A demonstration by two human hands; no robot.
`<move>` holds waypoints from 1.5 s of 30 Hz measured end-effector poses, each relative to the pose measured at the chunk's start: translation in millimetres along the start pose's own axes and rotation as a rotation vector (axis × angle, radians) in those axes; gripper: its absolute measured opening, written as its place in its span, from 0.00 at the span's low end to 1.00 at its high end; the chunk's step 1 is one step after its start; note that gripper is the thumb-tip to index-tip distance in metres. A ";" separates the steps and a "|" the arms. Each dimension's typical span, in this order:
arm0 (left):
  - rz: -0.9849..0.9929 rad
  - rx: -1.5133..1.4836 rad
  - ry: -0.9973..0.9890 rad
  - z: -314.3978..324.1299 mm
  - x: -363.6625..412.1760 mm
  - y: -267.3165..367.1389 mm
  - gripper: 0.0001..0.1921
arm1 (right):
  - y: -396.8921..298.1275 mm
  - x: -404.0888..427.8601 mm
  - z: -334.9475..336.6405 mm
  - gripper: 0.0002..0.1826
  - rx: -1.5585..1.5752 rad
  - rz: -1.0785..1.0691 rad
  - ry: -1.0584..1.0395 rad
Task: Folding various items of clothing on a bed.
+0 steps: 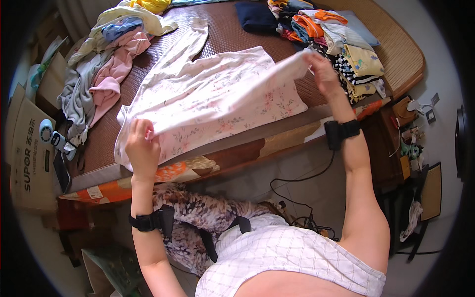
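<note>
A white long-sleeved garment with a pink and grey floral print [222, 89] is spread over the brown woven mat [222, 29] of a bed. My left hand [142, 148] pinches its near left part. At the right, my right hand [322, 74] grips another part, raised a little above the mat and blurred. The cloth between both hands is drawn into a lifted fold. One sleeve [196, 33] stretches flat towards the far side. Which parts of the garment my fingers hold is hard to make out.
Rumpled clothes [111, 63] lie along the left. Stacked folded clothes [356, 63] stand at the right beside a woven headboard [400, 48]. A small light-blue handheld fan [46, 130] and a phone [62, 170] are at the left edge, near a cardboard box [31, 156]. A black cable [297, 180] hangs from my right wristband.
</note>
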State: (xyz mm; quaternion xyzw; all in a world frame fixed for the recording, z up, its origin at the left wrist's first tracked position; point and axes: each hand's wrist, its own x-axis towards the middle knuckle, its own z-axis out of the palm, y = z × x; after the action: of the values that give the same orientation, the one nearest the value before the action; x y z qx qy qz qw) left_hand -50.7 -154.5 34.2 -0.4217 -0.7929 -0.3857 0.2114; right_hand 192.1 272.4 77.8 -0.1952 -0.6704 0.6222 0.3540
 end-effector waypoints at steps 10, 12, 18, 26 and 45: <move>-0.147 -0.174 -0.072 -7.6 -30.6 -6.8 0.11 | 31.2 -66.7 -27.3 0.11 -0.195 0.208 -0.115; -0.069 -0.134 -0.077 -11.7 -28.5 -5.6 0.11 | 29.9 -61.4 -21.9 0.10 -0.261 0.218 -0.121; -0.044 -0.058 -0.057 -21.1 -34.2 -15.9 0.12 | 34.5 -56.1 -28.9 0.08 -0.365 0.229 -0.120; 0.034 -0.196 -0.175 -0.3 13.8 44.0 0.18 | 18.5 -59.1 71.5 0.15 -1.133 -0.544 0.046; -0.168 0.329 -0.305 78.6 18.3 6.8 0.25 | 4.3 85.0 98.2 0.29 -0.902 0.216 -0.395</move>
State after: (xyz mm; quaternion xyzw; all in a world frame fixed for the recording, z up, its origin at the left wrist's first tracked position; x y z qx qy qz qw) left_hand -55.9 -80.8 1.1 -0.3676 -0.9002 -0.1993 0.1221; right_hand 63.6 264.4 95.7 -0.2755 -0.9028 0.3285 0.0341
